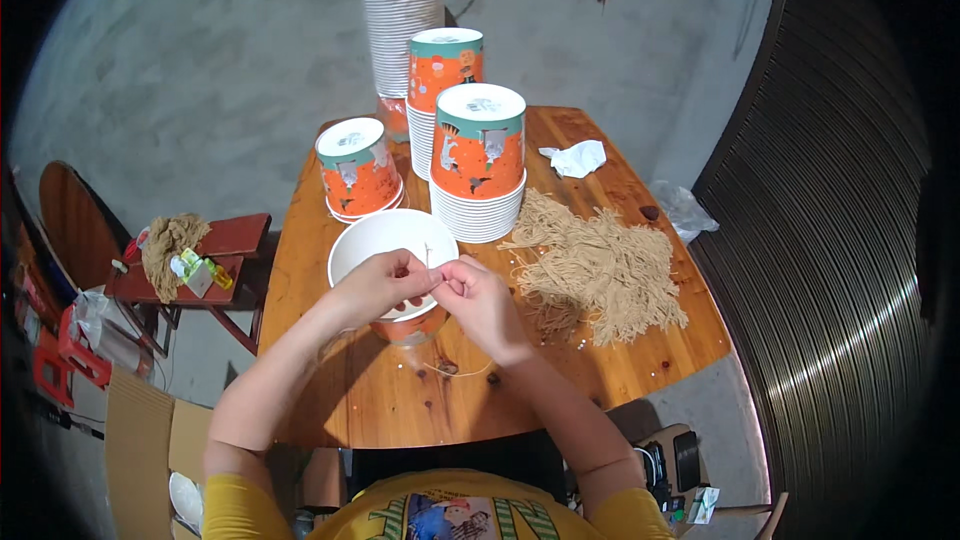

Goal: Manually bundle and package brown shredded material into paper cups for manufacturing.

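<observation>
Yellow shirt (350, 520) closest; apparently pinching a thin strand (428, 253), upright over white-lined tub (370, 242), with left hand (383, 280) and right hand (477, 300) meeting, left of tan heap (612, 275), right hand nearer

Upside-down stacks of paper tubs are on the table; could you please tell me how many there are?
3: the left stack, the front stack to its right, and the rear stack just behind that one. Others may be hidden.
</observation>
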`<state>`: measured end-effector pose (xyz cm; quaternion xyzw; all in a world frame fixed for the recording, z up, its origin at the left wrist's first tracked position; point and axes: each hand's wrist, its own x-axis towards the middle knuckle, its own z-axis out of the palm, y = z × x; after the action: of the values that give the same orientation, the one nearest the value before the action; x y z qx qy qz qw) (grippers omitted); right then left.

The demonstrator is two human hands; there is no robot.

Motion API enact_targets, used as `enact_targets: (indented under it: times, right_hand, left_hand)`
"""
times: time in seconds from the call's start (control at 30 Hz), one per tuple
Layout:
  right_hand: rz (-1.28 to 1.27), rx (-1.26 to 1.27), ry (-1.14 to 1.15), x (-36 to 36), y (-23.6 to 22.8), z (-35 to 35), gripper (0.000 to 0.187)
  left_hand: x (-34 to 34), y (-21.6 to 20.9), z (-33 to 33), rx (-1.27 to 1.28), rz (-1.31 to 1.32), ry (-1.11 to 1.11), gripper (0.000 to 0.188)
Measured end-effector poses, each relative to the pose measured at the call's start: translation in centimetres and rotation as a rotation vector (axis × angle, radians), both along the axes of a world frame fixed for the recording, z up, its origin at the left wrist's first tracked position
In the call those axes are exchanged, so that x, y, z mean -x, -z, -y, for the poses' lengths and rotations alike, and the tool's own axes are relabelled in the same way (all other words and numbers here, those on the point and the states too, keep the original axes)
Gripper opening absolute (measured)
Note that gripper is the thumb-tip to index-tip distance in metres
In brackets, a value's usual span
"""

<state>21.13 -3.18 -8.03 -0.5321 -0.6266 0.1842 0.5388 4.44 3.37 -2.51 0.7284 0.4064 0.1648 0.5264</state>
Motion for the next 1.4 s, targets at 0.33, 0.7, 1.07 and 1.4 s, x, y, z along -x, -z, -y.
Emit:
enact_targets:
  times: [0.33,0.7,1.07,1.4]
  right_hand:
    - [0.001,-0.096,-0.013,-0.2,-0.9,0.6,0.012]
    - [-0.205,0.376,-0.534,-3.5,-6.8,1.5,0.018]
    - [-0.458,0.582,-0.36,-3.5,-3.7,-0.3,0.025]
    - [-0.188,0.191,-0.139,-0.1,-2.5,2.3,0.016]
  left_hand:
    - [-0.9,1.0,0.5,0.077,0.352,-0.115,0.016]
    - [-1.4,1.2,0.4,0.057,0.233,-0.011,0.021]
    - [-0.9,0.6,0.4,0.252,0.251,0.069,0.021]
    - [-1.0,0.0,0.3,0.367,0.259,0.003,0.011]
